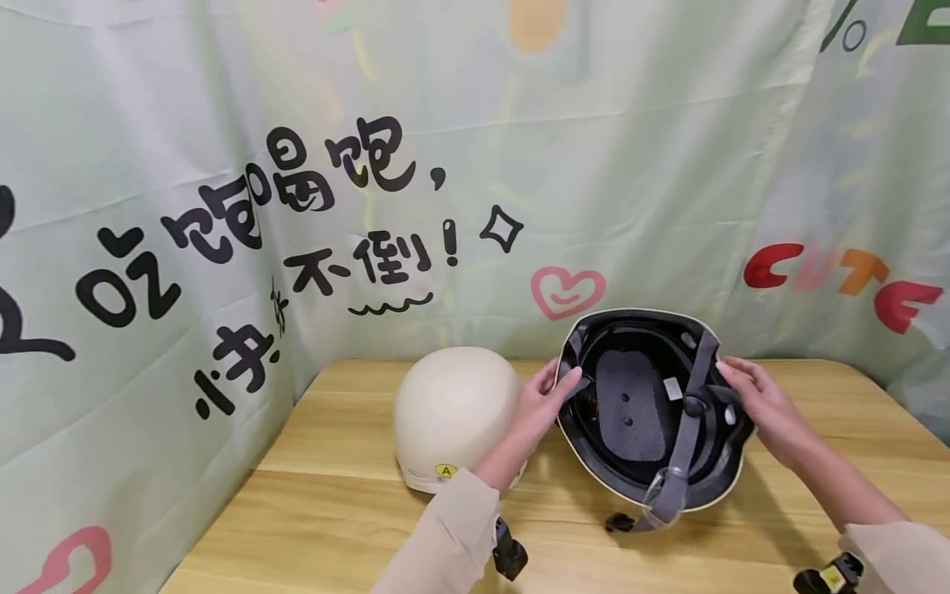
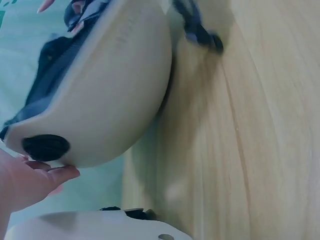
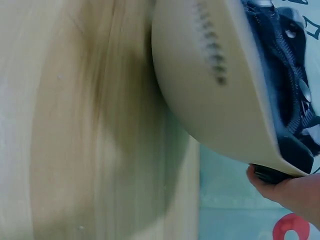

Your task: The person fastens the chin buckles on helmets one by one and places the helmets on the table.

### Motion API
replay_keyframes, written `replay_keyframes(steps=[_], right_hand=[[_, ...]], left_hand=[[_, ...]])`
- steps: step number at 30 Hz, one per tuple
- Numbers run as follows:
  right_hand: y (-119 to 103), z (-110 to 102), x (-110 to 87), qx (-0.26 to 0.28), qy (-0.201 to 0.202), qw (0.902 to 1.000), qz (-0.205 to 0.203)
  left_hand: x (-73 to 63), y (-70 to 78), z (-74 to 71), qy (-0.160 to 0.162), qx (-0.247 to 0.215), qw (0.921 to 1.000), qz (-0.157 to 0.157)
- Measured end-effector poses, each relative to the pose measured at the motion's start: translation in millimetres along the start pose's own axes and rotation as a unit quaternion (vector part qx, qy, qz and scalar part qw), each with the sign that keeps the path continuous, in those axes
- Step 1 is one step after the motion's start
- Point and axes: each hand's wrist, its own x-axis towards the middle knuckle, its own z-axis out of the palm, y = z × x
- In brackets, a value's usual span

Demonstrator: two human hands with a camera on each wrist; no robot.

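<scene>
Both hands hold a cream helmet [image 1: 631, 404] by opposite sides of its rim, its dark padded inside turned toward me. My left hand [image 1: 538, 404] grips the left edge, thumb over the rim. On the right edge, my right hand [image 1: 768, 404] does the same with its fingers partly behind the shell. A grey chin strap [image 1: 679, 470] crosses the opening, and its black buckle [image 1: 619, 522] hangs below. In the left wrist view, the fingers touch the shell [image 2: 115, 95] beside a round black piece [image 2: 46, 147]. The right wrist view shows the shell [image 3: 200, 100] close over the table.
A second cream helmet [image 1: 456, 412] sits dome up on the wooden table [image 1: 326, 478], left of the held one and partly behind my left forearm. A printed cloth [image 1: 631, 165] hangs behind and along the left side of the table.
</scene>
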Motion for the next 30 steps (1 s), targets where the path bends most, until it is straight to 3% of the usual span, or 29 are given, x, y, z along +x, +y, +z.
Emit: replay_keyframes(steps=[4,9,15,22,30], right_hand=[[0,6,-0.9,0.044,0.018,0.9988,0.012],[-15,19,-6.0,0.005,0.059,0.9972,0.047],[-29,33,-18.0,-0.032,0.112,0.9862,0.117],[-32,50,-25.6,-0.103,0.142,0.9808,0.085],[-30,50,-24.1,-0.19,0.126,0.9671,0.114]], left_hand=[[-0.6,-2.4,1.4,0.012,0.004,0.9999,-0.01],[-2.3,-4.0,1.6,0.01,0.004,0.9999,-0.008],[-4.6,-5.3,4.8,0.009,0.01,0.9999,0.005],[-6.0,-9.1,5.6,0.019,0.02,0.9996,0.002],[-5.4,-11.2,5.9,0.009,0.005,0.9999,0.008]])
